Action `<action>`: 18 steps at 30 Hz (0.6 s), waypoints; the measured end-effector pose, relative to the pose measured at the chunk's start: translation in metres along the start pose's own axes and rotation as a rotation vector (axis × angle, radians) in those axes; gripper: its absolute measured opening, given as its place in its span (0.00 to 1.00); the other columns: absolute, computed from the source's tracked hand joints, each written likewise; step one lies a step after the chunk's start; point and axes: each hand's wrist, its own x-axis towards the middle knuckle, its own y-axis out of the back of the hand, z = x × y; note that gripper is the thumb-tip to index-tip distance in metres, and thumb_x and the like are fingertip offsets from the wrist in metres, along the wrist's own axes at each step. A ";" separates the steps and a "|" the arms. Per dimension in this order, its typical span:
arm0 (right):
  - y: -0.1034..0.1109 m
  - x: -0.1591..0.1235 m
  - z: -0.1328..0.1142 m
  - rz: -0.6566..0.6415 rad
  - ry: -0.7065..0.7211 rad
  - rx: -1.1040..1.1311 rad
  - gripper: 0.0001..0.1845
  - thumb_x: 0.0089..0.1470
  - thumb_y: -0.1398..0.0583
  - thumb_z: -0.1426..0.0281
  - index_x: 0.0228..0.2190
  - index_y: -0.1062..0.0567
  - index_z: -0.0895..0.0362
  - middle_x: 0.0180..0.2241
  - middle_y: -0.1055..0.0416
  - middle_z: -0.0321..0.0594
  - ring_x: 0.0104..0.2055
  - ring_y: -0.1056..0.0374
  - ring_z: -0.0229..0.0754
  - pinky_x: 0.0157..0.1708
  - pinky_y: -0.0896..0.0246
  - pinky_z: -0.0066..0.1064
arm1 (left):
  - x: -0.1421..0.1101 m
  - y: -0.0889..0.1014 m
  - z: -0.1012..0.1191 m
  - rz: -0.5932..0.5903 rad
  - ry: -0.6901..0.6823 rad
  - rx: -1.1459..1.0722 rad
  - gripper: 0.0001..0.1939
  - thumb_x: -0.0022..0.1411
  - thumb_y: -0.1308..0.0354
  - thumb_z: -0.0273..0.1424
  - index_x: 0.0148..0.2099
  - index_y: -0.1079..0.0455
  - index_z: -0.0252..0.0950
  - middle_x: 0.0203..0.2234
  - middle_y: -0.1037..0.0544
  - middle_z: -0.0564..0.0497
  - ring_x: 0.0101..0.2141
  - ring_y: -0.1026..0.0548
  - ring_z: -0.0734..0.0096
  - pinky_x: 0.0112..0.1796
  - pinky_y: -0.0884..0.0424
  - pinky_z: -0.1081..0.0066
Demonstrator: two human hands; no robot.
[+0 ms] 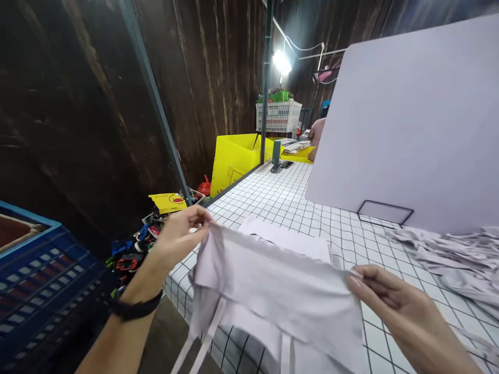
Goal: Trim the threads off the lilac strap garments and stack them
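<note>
Tally: left hand (181,231), 1; right hand (399,301), 1; held pale garment (284,288), 1; wristband (136,310), 1; worktop (278,192), 1; white panel (397,124), 1; wire stand (386,205), 1; lit lamp (281,62), 1; blue crate (50,293), 1; white crate (279,115), 1; dark posts (266,88), 2. Heaped garments (456,257): overlapping, uncountable.

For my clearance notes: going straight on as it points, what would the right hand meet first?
Likely the cloth the right hand pinches; past its top edge, perhaps the white sheet on the table, though depth is unclear.

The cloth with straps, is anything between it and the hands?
Nothing visible is: the left hand and right hand pinch the cloth at opposite ends of its upper edge. The white sheet lies beyond it, on the table.
</note>
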 end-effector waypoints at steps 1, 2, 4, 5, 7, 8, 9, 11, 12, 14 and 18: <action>-0.002 0.017 0.004 -0.038 -0.013 0.001 0.23 0.44 0.29 0.49 0.35 0.21 0.53 0.34 0.20 0.45 0.35 0.22 0.52 0.31 0.23 0.34 | 0.019 -0.014 -0.010 -0.048 0.017 0.041 0.07 0.52 0.41 0.30 0.36 0.28 0.35 0.30 0.21 0.49 0.34 0.23 0.65 0.34 0.28 0.70; -0.003 0.033 0.010 -0.052 -0.019 -0.021 0.24 0.45 0.30 0.49 0.35 0.21 0.54 0.33 0.20 0.45 0.35 0.23 0.52 0.31 0.24 0.35 | 0.037 -0.029 -0.020 -0.091 0.041 0.098 0.06 0.52 0.43 0.27 0.35 0.29 0.35 0.30 0.22 0.50 0.34 0.23 0.67 0.33 0.28 0.71; -0.008 0.060 0.022 0.005 -0.017 -0.133 0.23 0.49 0.33 0.48 0.34 0.21 0.55 0.30 0.20 0.43 0.34 0.24 0.51 0.32 0.28 0.37 | 0.069 -0.060 -0.037 -0.141 0.095 0.214 0.08 0.49 0.46 0.21 0.34 0.31 0.35 0.28 0.23 0.51 0.32 0.24 0.69 0.33 0.31 0.73; -0.010 0.070 0.027 0.053 -0.009 -0.211 0.22 0.50 0.35 0.48 0.33 0.22 0.54 0.28 0.21 0.42 0.33 0.25 0.51 0.32 0.30 0.37 | 0.082 -0.075 -0.044 -0.159 0.108 0.241 0.10 0.47 0.46 0.20 0.33 0.31 0.35 0.26 0.24 0.52 0.31 0.25 0.69 0.31 0.32 0.73; -0.014 0.086 0.036 0.127 0.013 -0.369 0.22 0.52 0.39 0.47 0.29 0.23 0.53 0.26 0.22 0.40 0.30 0.26 0.50 0.31 0.33 0.38 | 0.101 -0.100 -0.054 -0.188 0.132 0.295 0.12 0.45 0.46 0.18 0.33 0.31 0.35 0.24 0.25 0.53 0.30 0.26 0.69 0.29 0.34 0.73; -0.014 0.093 0.040 0.152 0.031 -0.432 0.22 0.53 0.40 0.47 0.28 0.23 0.53 0.25 0.22 0.40 0.29 0.27 0.50 0.30 0.34 0.38 | 0.107 -0.111 -0.058 -0.198 0.142 0.325 0.13 0.44 0.46 0.18 0.34 0.30 0.36 0.25 0.25 0.53 0.31 0.26 0.68 0.29 0.35 0.73; -0.015 0.099 0.043 0.164 0.049 -0.477 0.22 0.52 0.41 0.47 0.27 0.24 0.52 0.25 0.22 0.41 0.28 0.27 0.50 0.29 0.34 0.38 | 0.112 -0.119 -0.061 -0.206 0.151 0.358 0.14 0.44 0.45 0.18 0.35 0.30 0.37 0.25 0.24 0.53 0.32 0.25 0.67 0.30 0.35 0.73; -0.016 0.112 0.048 0.182 0.083 -0.519 0.20 0.51 0.42 0.49 0.24 0.25 0.52 0.25 0.22 0.42 0.28 0.26 0.51 0.29 0.34 0.39 | 0.116 -0.133 -0.065 -0.213 0.164 0.429 0.16 0.44 0.44 0.19 0.37 0.30 0.38 0.28 0.23 0.53 0.36 0.25 0.65 0.32 0.34 0.71; -0.017 0.119 0.051 0.193 0.093 -0.527 0.18 0.51 0.42 0.51 0.24 0.26 0.52 0.24 0.22 0.42 0.29 0.26 0.51 0.30 0.34 0.39 | 0.117 -0.138 -0.067 -0.216 0.169 0.464 0.16 0.44 0.44 0.19 0.38 0.30 0.38 0.29 0.23 0.52 0.37 0.25 0.64 0.33 0.34 0.71; -0.021 0.128 0.059 0.208 0.094 -0.534 0.14 0.50 0.43 0.55 0.23 0.28 0.51 0.24 0.22 0.42 0.29 0.26 0.51 0.31 0.33 0.39 | 0.115 -0.145 -0.069 -0.224 0.176 0.531 0.16 0.46 0.44 0.20 0.39 0.30 0.39 0.31 0.22 0.51 0.40 0.24 0.62 0.36 0.33 0.70; -0.019 0.122 0.074 0.200 0.109 -0.558 0.12 0.55 0.43 0.60 0.34 0.25 0.54 0.27 0.21 0.41 0.31 0.24 0.48 0.33 0.31 0.36 | 0.101 -0.150 -0.070 -0.245 0.144 0.625 0.16 0.47 0.43 0.22 0.41 0.32 0.40 0.36 0.22 0.49 0.41 0.24 0.58 0.38 0.32 0.66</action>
